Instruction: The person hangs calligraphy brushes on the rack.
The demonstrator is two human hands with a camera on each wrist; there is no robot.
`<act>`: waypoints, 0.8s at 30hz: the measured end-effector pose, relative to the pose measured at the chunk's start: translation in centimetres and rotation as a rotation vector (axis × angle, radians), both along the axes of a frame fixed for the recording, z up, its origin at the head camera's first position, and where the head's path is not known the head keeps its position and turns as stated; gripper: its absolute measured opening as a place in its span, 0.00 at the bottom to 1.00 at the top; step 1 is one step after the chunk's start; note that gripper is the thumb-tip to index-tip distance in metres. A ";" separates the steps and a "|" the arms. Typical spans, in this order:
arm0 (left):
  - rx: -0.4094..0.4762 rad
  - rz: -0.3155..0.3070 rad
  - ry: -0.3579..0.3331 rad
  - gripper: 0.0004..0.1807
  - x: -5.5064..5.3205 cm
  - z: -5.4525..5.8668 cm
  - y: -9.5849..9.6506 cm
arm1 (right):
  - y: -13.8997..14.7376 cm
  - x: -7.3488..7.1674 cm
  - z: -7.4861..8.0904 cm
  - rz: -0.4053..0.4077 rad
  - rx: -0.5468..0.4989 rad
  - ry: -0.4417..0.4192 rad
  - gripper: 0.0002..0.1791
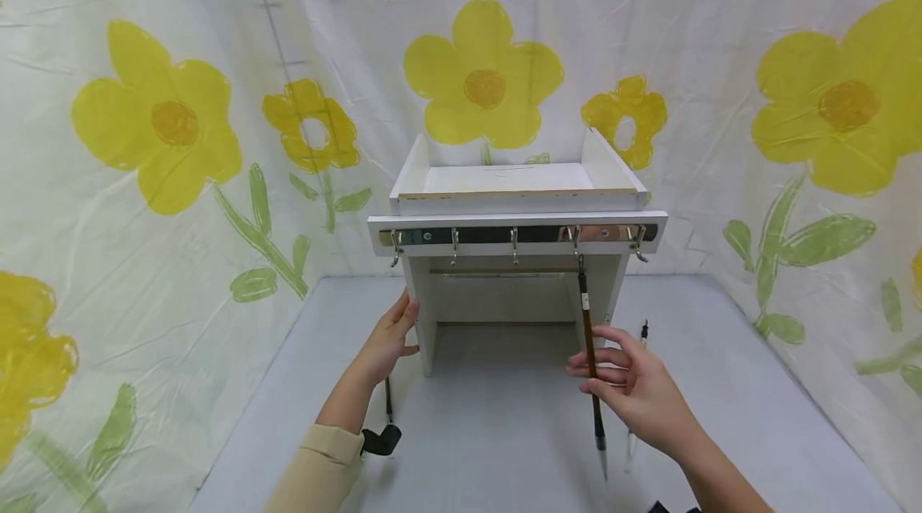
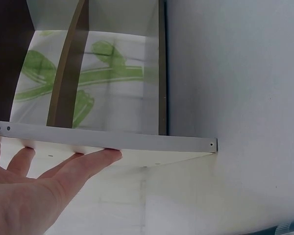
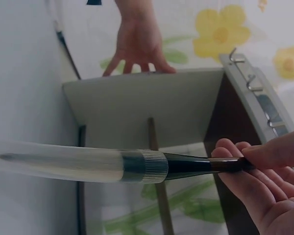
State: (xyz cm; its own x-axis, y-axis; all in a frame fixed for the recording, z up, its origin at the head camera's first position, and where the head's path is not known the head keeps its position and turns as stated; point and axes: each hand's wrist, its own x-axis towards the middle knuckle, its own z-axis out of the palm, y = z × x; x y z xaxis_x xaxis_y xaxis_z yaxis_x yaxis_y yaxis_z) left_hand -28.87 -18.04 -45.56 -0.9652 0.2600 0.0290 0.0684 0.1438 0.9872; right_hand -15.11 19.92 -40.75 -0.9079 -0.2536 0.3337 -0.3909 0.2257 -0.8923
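Observation:
In the head view my right hand point(image 1: 627, 385) pinches a brown-handled calligraphy brush point(image 1: 589, 337) between thumb and fingers. Its tip points down, and a clear cap covers the bristles point(image 3: 63, 161) in the right wrist view. The loop at the brush's top meets the second hook from the right point(image 1: 576, 239); whether it is caught there, I cannot tell. My left hand point(image 1: 389, 341) rests its outstretched fingers against the left side panel of a white shelf unit point(image 1: 425, 321). In the left wrist view those fingers point(image 2: 88, 164) touch the panel's outer face.
A metal strip with several hooks point(image 1: 475, 235) runs along the shelf's front board. A second brush point(image 1: 644, 330) lies right of the shelf, partly behind my right hand. Another dark brush point(image 1: 389, 399) lies beside my left wrist. A flower-painted curtain point(image 1: 302, 41) surrounds the table.

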 end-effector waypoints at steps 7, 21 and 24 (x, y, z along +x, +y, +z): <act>-0.003 0.007 0.000 0.39 0.0 0.0 0.1 | -0.2 -0.3 0.0 -0.005 -0.005 -0.011 0.36; -0.009 -0.001 0.009 0.39 0.1 0.0 0.1 | -0.2 -1.5 -0.6 -0.022 -0.003 -0.035 0.36; -0.010 -0.001 0.010 0.39 0.2 0.0 0.1 | -0.3 -1.9 -0.8 -0.037 0.014 -0.030 0.35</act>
